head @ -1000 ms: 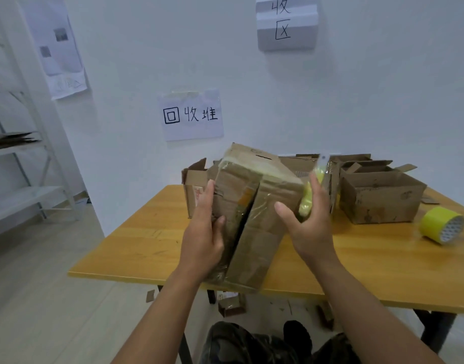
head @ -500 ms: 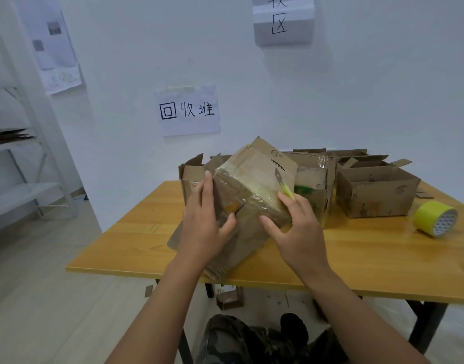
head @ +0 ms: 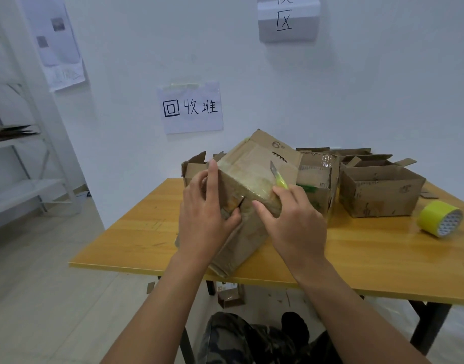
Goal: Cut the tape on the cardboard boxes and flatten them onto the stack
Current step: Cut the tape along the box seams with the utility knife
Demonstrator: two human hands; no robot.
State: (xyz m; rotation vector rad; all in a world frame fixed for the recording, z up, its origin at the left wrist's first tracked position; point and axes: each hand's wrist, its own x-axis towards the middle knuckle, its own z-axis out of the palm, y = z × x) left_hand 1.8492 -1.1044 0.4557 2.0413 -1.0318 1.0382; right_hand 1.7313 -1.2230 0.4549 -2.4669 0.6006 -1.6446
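Observation:
A taped cardboard box point(head: 254, 174) stands tilted on the near part of the wooden table point(head: 383, 256), its flaps split along the middle seam. My left hand point(head: 204, 219) grips its left side, thumb at the seam. My right hand point(head: 294, 222) rests on the box's right side and holds a yellow utility knife point(head: 278, 176), whose blade points up against the box's far panel.
Several open cardboard boxes point(head: 378, 193) stand at the back of the table. A roll of yellow tape point(head: 441, 218) lies at the right. White shelving point(head: 21, 158) stands at the left. Cardboard scraps point(head: 229, 295) lie on the floor under the table.
The box has come down from mid-air onto the table and tipped away from me. Both hands have followed it, with the knife blade now against the far panel.

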